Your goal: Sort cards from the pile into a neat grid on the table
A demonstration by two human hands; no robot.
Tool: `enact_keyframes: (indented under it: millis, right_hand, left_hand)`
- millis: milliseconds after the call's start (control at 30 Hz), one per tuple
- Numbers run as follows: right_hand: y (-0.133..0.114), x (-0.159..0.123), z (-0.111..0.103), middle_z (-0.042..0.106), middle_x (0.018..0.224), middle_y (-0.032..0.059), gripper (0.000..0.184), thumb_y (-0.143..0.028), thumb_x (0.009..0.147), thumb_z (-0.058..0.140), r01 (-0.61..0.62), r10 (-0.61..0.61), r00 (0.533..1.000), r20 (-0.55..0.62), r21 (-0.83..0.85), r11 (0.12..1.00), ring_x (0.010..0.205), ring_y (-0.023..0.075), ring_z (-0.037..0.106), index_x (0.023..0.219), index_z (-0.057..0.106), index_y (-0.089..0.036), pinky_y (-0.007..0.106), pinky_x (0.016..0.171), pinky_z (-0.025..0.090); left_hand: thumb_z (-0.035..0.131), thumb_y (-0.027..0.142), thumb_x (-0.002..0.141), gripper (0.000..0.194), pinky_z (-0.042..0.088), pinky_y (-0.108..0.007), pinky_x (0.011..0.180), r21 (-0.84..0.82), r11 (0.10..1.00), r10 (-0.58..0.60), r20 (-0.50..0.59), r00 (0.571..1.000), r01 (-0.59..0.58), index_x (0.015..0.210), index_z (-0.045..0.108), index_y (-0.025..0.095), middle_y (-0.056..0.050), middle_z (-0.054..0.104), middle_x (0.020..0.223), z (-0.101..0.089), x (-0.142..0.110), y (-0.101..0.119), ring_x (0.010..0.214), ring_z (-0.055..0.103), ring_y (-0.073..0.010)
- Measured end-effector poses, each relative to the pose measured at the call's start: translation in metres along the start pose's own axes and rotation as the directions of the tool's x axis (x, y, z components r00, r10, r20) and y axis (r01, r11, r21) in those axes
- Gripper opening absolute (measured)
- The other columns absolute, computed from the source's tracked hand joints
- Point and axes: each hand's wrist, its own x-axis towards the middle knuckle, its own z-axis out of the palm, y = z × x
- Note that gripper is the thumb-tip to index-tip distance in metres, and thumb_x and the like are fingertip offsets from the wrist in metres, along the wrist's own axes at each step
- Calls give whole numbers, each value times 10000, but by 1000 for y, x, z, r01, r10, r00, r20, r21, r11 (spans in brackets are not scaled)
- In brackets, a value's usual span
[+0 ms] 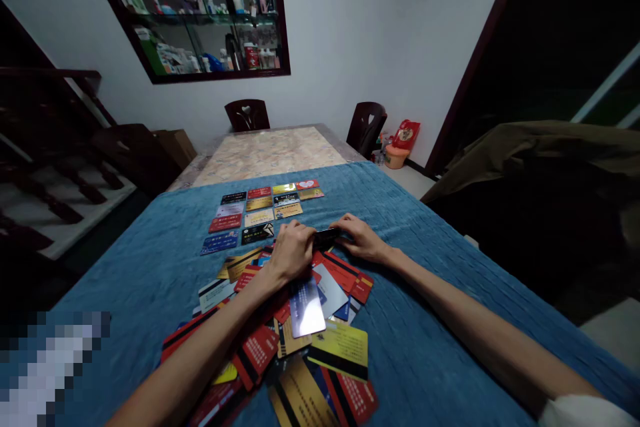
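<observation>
Between my two hands is a black card (pixel 326 235), seen nearly edge-on. My left hand (pixel 293 250) grips its left end, and the fingers of my right hand (pixel 357 238) pinch its right end. Under and in front of my left hand spreads a loose heap of plastic cards, among them a yellow card (pixel 343 350), a shiny blue-white card (pixel 307 307) and a red card (pixel 256 353). My left forearm hides part of the heap. Beyond it, several cards lie face up in rows, including a blue card (pixel 219 243) and a black card with a white design (pixel 257 233).
A blue cloth (pixel 430 347) covers the near part of the table, with a patterned tabletop (pixel 275 150) showing behind. Dark chairs (pixel 367 127) stand around it. Dark cloth hangs at the right, and a shelf cabinet (pixel 220 73) is set in the wall.
</observation>
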Motion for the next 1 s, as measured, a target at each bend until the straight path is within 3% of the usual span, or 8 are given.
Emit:
enact_keyframes:
  millis: [400,667,1000]
  right_hand:
    - [3,-1,0,646,927,74,270,-127,814,657,-57,57,998,-17,15,998,897,211,560,1081,648,-162,350,809,477]
    - [-3,4,-3,629,772,27,4,-177,823,658,-107,112,993,-41,108,988,801,185,542,823,661,-177,316,753,450]
    - [-9,10,-11,670,868,25,103,-292,827,625,-192,247,952,-178,281,940,857,191,608,862,667,-204,341,823,472]
  left_hand:
    - [516,125,887,230,445,-409,832,-42,999,-5,-117,993,0,947,733,173,-92,714,882,5,0,-3,927,585,-251]
    - [555,111,873,210,459,-386,836,-139,990,-39,-244,969,5,968,730,178,-71,702,909,11,-1,-4,925,605,-230]
    - [568,109,863,195,452,-392,869,-172,985,-65,-182,981,33,956,729,168,-81,703,945,14,-2,-2,961,613,-233]
